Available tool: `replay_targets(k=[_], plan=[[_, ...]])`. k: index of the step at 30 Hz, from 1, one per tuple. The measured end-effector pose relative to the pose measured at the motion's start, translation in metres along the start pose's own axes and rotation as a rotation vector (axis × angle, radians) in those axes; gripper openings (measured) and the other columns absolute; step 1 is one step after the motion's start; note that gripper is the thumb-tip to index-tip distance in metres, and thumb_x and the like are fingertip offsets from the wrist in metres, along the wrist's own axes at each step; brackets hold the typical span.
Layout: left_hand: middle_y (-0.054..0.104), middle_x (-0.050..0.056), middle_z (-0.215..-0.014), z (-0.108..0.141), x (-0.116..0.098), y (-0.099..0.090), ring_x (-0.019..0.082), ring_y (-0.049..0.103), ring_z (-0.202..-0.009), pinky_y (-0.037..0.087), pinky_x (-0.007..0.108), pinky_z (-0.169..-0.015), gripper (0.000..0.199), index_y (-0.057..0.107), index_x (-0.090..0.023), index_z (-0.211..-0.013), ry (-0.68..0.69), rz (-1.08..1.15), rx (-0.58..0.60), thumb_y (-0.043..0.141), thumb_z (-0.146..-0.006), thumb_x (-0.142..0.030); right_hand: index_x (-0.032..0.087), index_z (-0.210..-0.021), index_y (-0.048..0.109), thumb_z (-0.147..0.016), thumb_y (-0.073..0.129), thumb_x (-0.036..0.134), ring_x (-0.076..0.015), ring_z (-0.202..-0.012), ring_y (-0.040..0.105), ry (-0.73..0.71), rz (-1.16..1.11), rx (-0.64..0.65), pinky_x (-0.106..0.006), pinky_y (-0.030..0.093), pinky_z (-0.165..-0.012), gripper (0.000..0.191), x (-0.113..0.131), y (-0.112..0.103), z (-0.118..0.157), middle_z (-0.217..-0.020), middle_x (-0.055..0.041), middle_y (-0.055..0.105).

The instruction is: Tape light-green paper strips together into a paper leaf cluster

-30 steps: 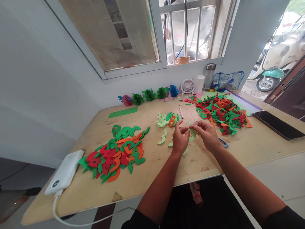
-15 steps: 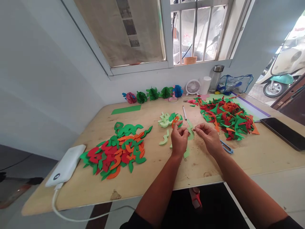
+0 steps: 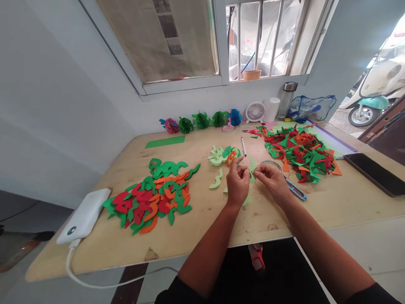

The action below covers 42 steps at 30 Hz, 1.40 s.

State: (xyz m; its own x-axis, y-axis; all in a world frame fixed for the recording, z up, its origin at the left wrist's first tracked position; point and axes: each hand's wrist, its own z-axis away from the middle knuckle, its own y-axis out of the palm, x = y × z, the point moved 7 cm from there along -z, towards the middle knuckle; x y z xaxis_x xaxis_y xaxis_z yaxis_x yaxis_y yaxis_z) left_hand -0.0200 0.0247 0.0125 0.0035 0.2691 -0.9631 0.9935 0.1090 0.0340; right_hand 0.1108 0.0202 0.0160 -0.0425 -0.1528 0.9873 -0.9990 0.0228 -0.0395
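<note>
We hold both hands low over the table (image 3: 205,211), fingertips almost meeting, and the light green paper (image 3: 252,162) sits right at them, its narrow end reaching away past the tips. The thumb and forefinger of our left hand (image 3: 238,185) appear pinched on its left side, probably to steady it; those of our right hand (image 3: 272,181) are close together at its other edge, though we cannot tell whether they grip it or only touch it. Such a close hold likely gives us finer control over so small a piece.

Left of the left fingers lies a loose pale curved piece (image 3: 216,180), and beyond them a cluster of pale cutouts (image 3: 217,155), apparently placed for easy reach. Well to the left, the heap of curved cutouts (image 3: 152,198) in green, red and orange seems sorted apart from the heap of pointed scraps (image 3: 303,152), beyond and right of the right fingers. The pen (image 3: 243,146) lies beyond our fingertips.

The blue tool (image 3: 296,189) lies just right of the right hand and might catch it. More pale paper (image 3: 246,199) shows beside the left hand, partly hidden by it. The phone (image 3: 375,173) and the power bank (image 3: 84,216) are well apart from our fingers and seem to hinder nothing.
</note>
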Motion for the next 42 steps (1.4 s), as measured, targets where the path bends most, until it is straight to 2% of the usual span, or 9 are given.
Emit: replay_targets(k=[10,21,28,34,42], plan=[[0.064,0.000,-0.075,-0.001,-0.002,0.000,0.009,0.058,-0.061,0.046,0.020,-0.061,0.043,0.051,-0.019,-0.120,0.000,0.004,0.014,0.052,-0.078,-0.014,0.022,-0.069,0.062,-0.067,0.071,0.042,-0.0134,-0.060,0.046,0.048,-0.054,0.013,-0.027,0.035,-0.058,0.022,-0.003,0.001,0.001,-0.062,0.0022,0.055],[0.062,0.000,-0.074,0.002,-0.003,0.003,0.009,0.057,-0.064,0.046,0.019,-0.062,0.042,0.053,-0.018,-0.115,-0.028,0.044,0.028,0.057,-0.074,-0.013,0.022,-0.066,0.063,-0.066,0.072,0.040,-0.0137,-0.061,0.048,0.054,-0.071,-0.092,-0.027,0.036,-0.058,0.020,-0.005,-0.005,0.003,-0.063,0.0015,0.057],[0.062,0.000,-0.075,0.001,-0.003,0.000,0.010,0.059,-0.066,0.046,0.019,-0.064,0.038,0.056,-0.018,-0.110,-0.050,0.014,-0.009,0.055,-0.072,-0.011,0.021,-0.069,0.062,-0.068,0.071,0.040,-0.0130,-0.060,0.045,0.045,-0.057,-0.035,-0.027,0.034,-0.057,0.021,-0.006,-0.002,0.002,-0.063,0.0019,0.054],[0.064,0.001,-0.078,0.001,-0.003,0.000,0.011,0.061,-0.070,0.047,0.022,-0.070,0.041,0.053,-0.019,-0.116,0.015,-0.058,0.014,0.052,-0.076,-0.011,0.021,-0.070,0.061,-0.073,0.066,0.039,-0.0128,-0.059,0.046,-0.028,0.063,-0.021,-0.027,0.036,-0.058,0.020,-0.002,-0.001,0.002,-0.064,0.0016,0.055],[0.064,-0.001,-0.074,0.002,-0.005,-0.002,0.011,0.060,-0.067,0.046,0.022,-0.069,0.043,0.052,-0.019,-0.116,0.027,-0.147,0.005,0.050,-0.075,-0.007,0.019,-0.073,0.060,-0.080,0.056,0.033,-0.0147,-0.065,0.053,-0.206,0.392,-0.074,-0.027,0.042,-0.062,0.015,0.011,0.000,0.006,-0.069,-0.0011,0.061]])
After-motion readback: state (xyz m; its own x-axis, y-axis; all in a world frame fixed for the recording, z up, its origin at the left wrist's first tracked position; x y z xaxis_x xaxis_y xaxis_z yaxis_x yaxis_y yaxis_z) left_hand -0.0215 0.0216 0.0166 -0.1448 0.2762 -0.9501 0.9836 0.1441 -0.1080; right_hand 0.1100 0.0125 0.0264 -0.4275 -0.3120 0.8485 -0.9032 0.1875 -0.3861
